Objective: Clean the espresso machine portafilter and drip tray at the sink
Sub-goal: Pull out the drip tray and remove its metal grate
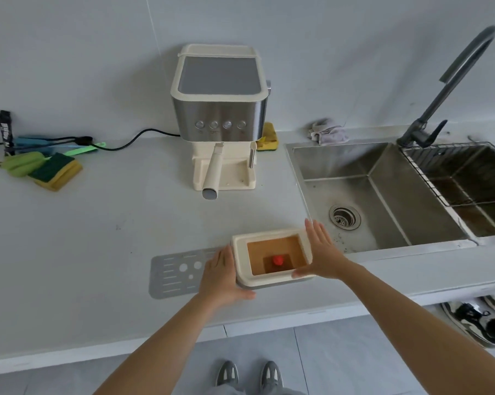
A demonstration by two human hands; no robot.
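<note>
Drip tray (272, 234) sat in front of the espresso machine (220, 109), near the tabletop (98, 238) edge, pressed between both hands. Whether it rested on the surface or was lifted could not be told.

Far left of the machine: green-and-yellow sponges (55, 171) lying among coloured tools. Front-left of the machine: grey perforated grate (177, 273), flat on the tabletop, its right end under the left hand (219, 276). Left hand flat against the tray's left wall, fingers straight, thumb along the front edge.

Tray uncovered; brown liquid (269, 248) inside, red float (277, 260) near the front wall. Portafilter (213, 172) seated in the machine, cream handle pointing forward.

Right hand (321, 253) flat against the tray's right wall, fingers straight and extended, thumb at the front corner.

Right of the machine: crumpled cloth (328, 132) by the wall, then the steel sink (354, 166), with a dark faucet (438, 95) behind it.
</note>
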